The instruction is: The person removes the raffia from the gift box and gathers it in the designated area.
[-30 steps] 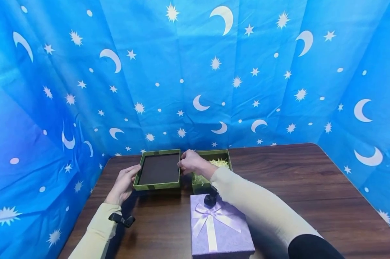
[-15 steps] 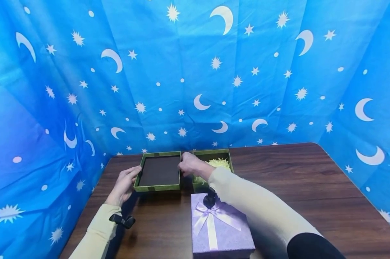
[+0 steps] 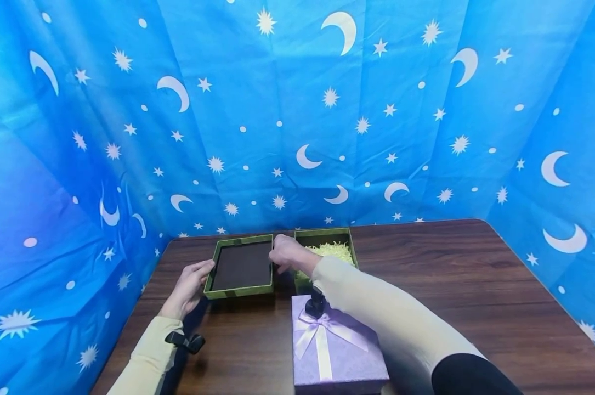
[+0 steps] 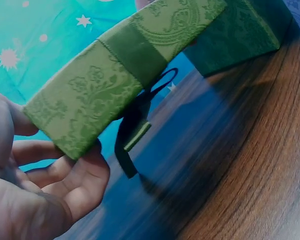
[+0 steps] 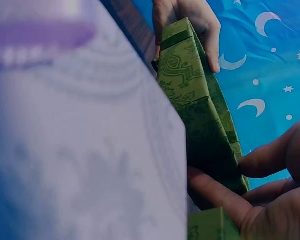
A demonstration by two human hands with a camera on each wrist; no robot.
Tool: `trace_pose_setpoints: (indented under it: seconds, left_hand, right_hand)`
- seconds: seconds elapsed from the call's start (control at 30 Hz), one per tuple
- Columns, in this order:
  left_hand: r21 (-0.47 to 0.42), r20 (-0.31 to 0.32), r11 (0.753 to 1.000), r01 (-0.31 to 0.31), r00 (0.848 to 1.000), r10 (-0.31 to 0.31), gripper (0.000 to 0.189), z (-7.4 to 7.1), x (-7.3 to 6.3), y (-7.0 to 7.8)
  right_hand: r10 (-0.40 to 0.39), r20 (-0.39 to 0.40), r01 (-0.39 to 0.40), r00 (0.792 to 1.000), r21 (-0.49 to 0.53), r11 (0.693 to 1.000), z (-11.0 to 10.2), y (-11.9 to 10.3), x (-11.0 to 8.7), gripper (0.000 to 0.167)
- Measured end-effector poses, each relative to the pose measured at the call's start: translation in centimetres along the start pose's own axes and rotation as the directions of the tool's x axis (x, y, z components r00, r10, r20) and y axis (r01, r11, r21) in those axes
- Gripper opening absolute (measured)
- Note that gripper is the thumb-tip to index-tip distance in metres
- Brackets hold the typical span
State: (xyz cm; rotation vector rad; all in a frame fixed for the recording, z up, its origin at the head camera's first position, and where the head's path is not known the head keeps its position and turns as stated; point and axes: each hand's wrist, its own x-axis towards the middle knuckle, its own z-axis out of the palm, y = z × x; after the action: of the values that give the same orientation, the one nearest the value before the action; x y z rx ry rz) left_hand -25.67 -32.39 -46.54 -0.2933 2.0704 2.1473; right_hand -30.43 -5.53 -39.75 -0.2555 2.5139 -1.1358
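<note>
One blue moon-and-star backdrop (image 3: 258, 82) at the rear and both sides; in front of it, brown wood-grain table (image 3: 455, 285). Right arm, cream sleeve (image 3: 386, 307) with a black upper part, comes in from lower right, slants up and leftward, over part of the purple box and the green box. Left arm, cream sleeve (image 3: 146, 351), angles up from lower left. Purple box (image 3: 349, 359) sits nearest the wearer. Green lid (image 3: 243, 266), dark inside facing up, is held off the table between the hands, left of the green box (image 3: 322, 237), which stands open behind the purple one. Left hand (image 3: 187, 288): partly closed, thumb above and fingers curled beneath, gripping the lid's left side at a corner. Right hand (image 3: 288, 253): knuckles up, pinching the lid's right edge between thumb and fingers; gap closed down to the lid wall. Yellow-green shred (image 3: 338, 250) in the green box. Pale bow (image 3: 317, 325) on the purple top. Dark green ribbon bow (image 4: 133, 132) hangs from the lid's underside. Small black camera (image 3: 186, 341) on the left wrist, similar one on the right.
</note>
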Motion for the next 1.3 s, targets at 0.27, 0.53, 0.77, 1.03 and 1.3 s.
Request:
trace_pose_setpoints:
  seconds: [0.27,0.53,0.77,1.03,1.3]
  left_hand:
    - [0.023,0.033,1.000,0.006,0.999,-0.006,0.060,0.1,-0.1,-0.2]
    - [0.034,0.012,0.999,0.011,1.000,-0.011,0.055,0.2,0.1,-0.6]
    - [0.064,-0.007,0.998,0.023,1.000,-0.022,0.051,0.2,0.5,-1.1]
    - [0.131,-0.016,0.991,0.015,1.000,-0.013,0.051,0.5,0.2,-1.3]
    - [0.210,-0.015,0.977,0.042,0.999,-0.040,0.053,0.2,0.4,-1.3]
  right_hand:
    - [-0.005,0.002,0.005,1.000,-0.151,0.989,0.3,-0.2,-0.1,0.009]
    - [-0.021,0.013,0.023,1.000,-0.259,0.966,0.6,-0.6,-0.1,0.012]
    - [-0.021,-0.018,0.013,1.000,-0.357,0.934,1.0,-0.6,0.4,0.023]
    - [-0.020,-0.010,0.013,1.000,-0.474,0.881,1.3,-0.8,0.4,0.017]
    - [-0.005,0.032,0.021,0.999,-0.510,0.860,1.9,-1.2,0.7,0.016]
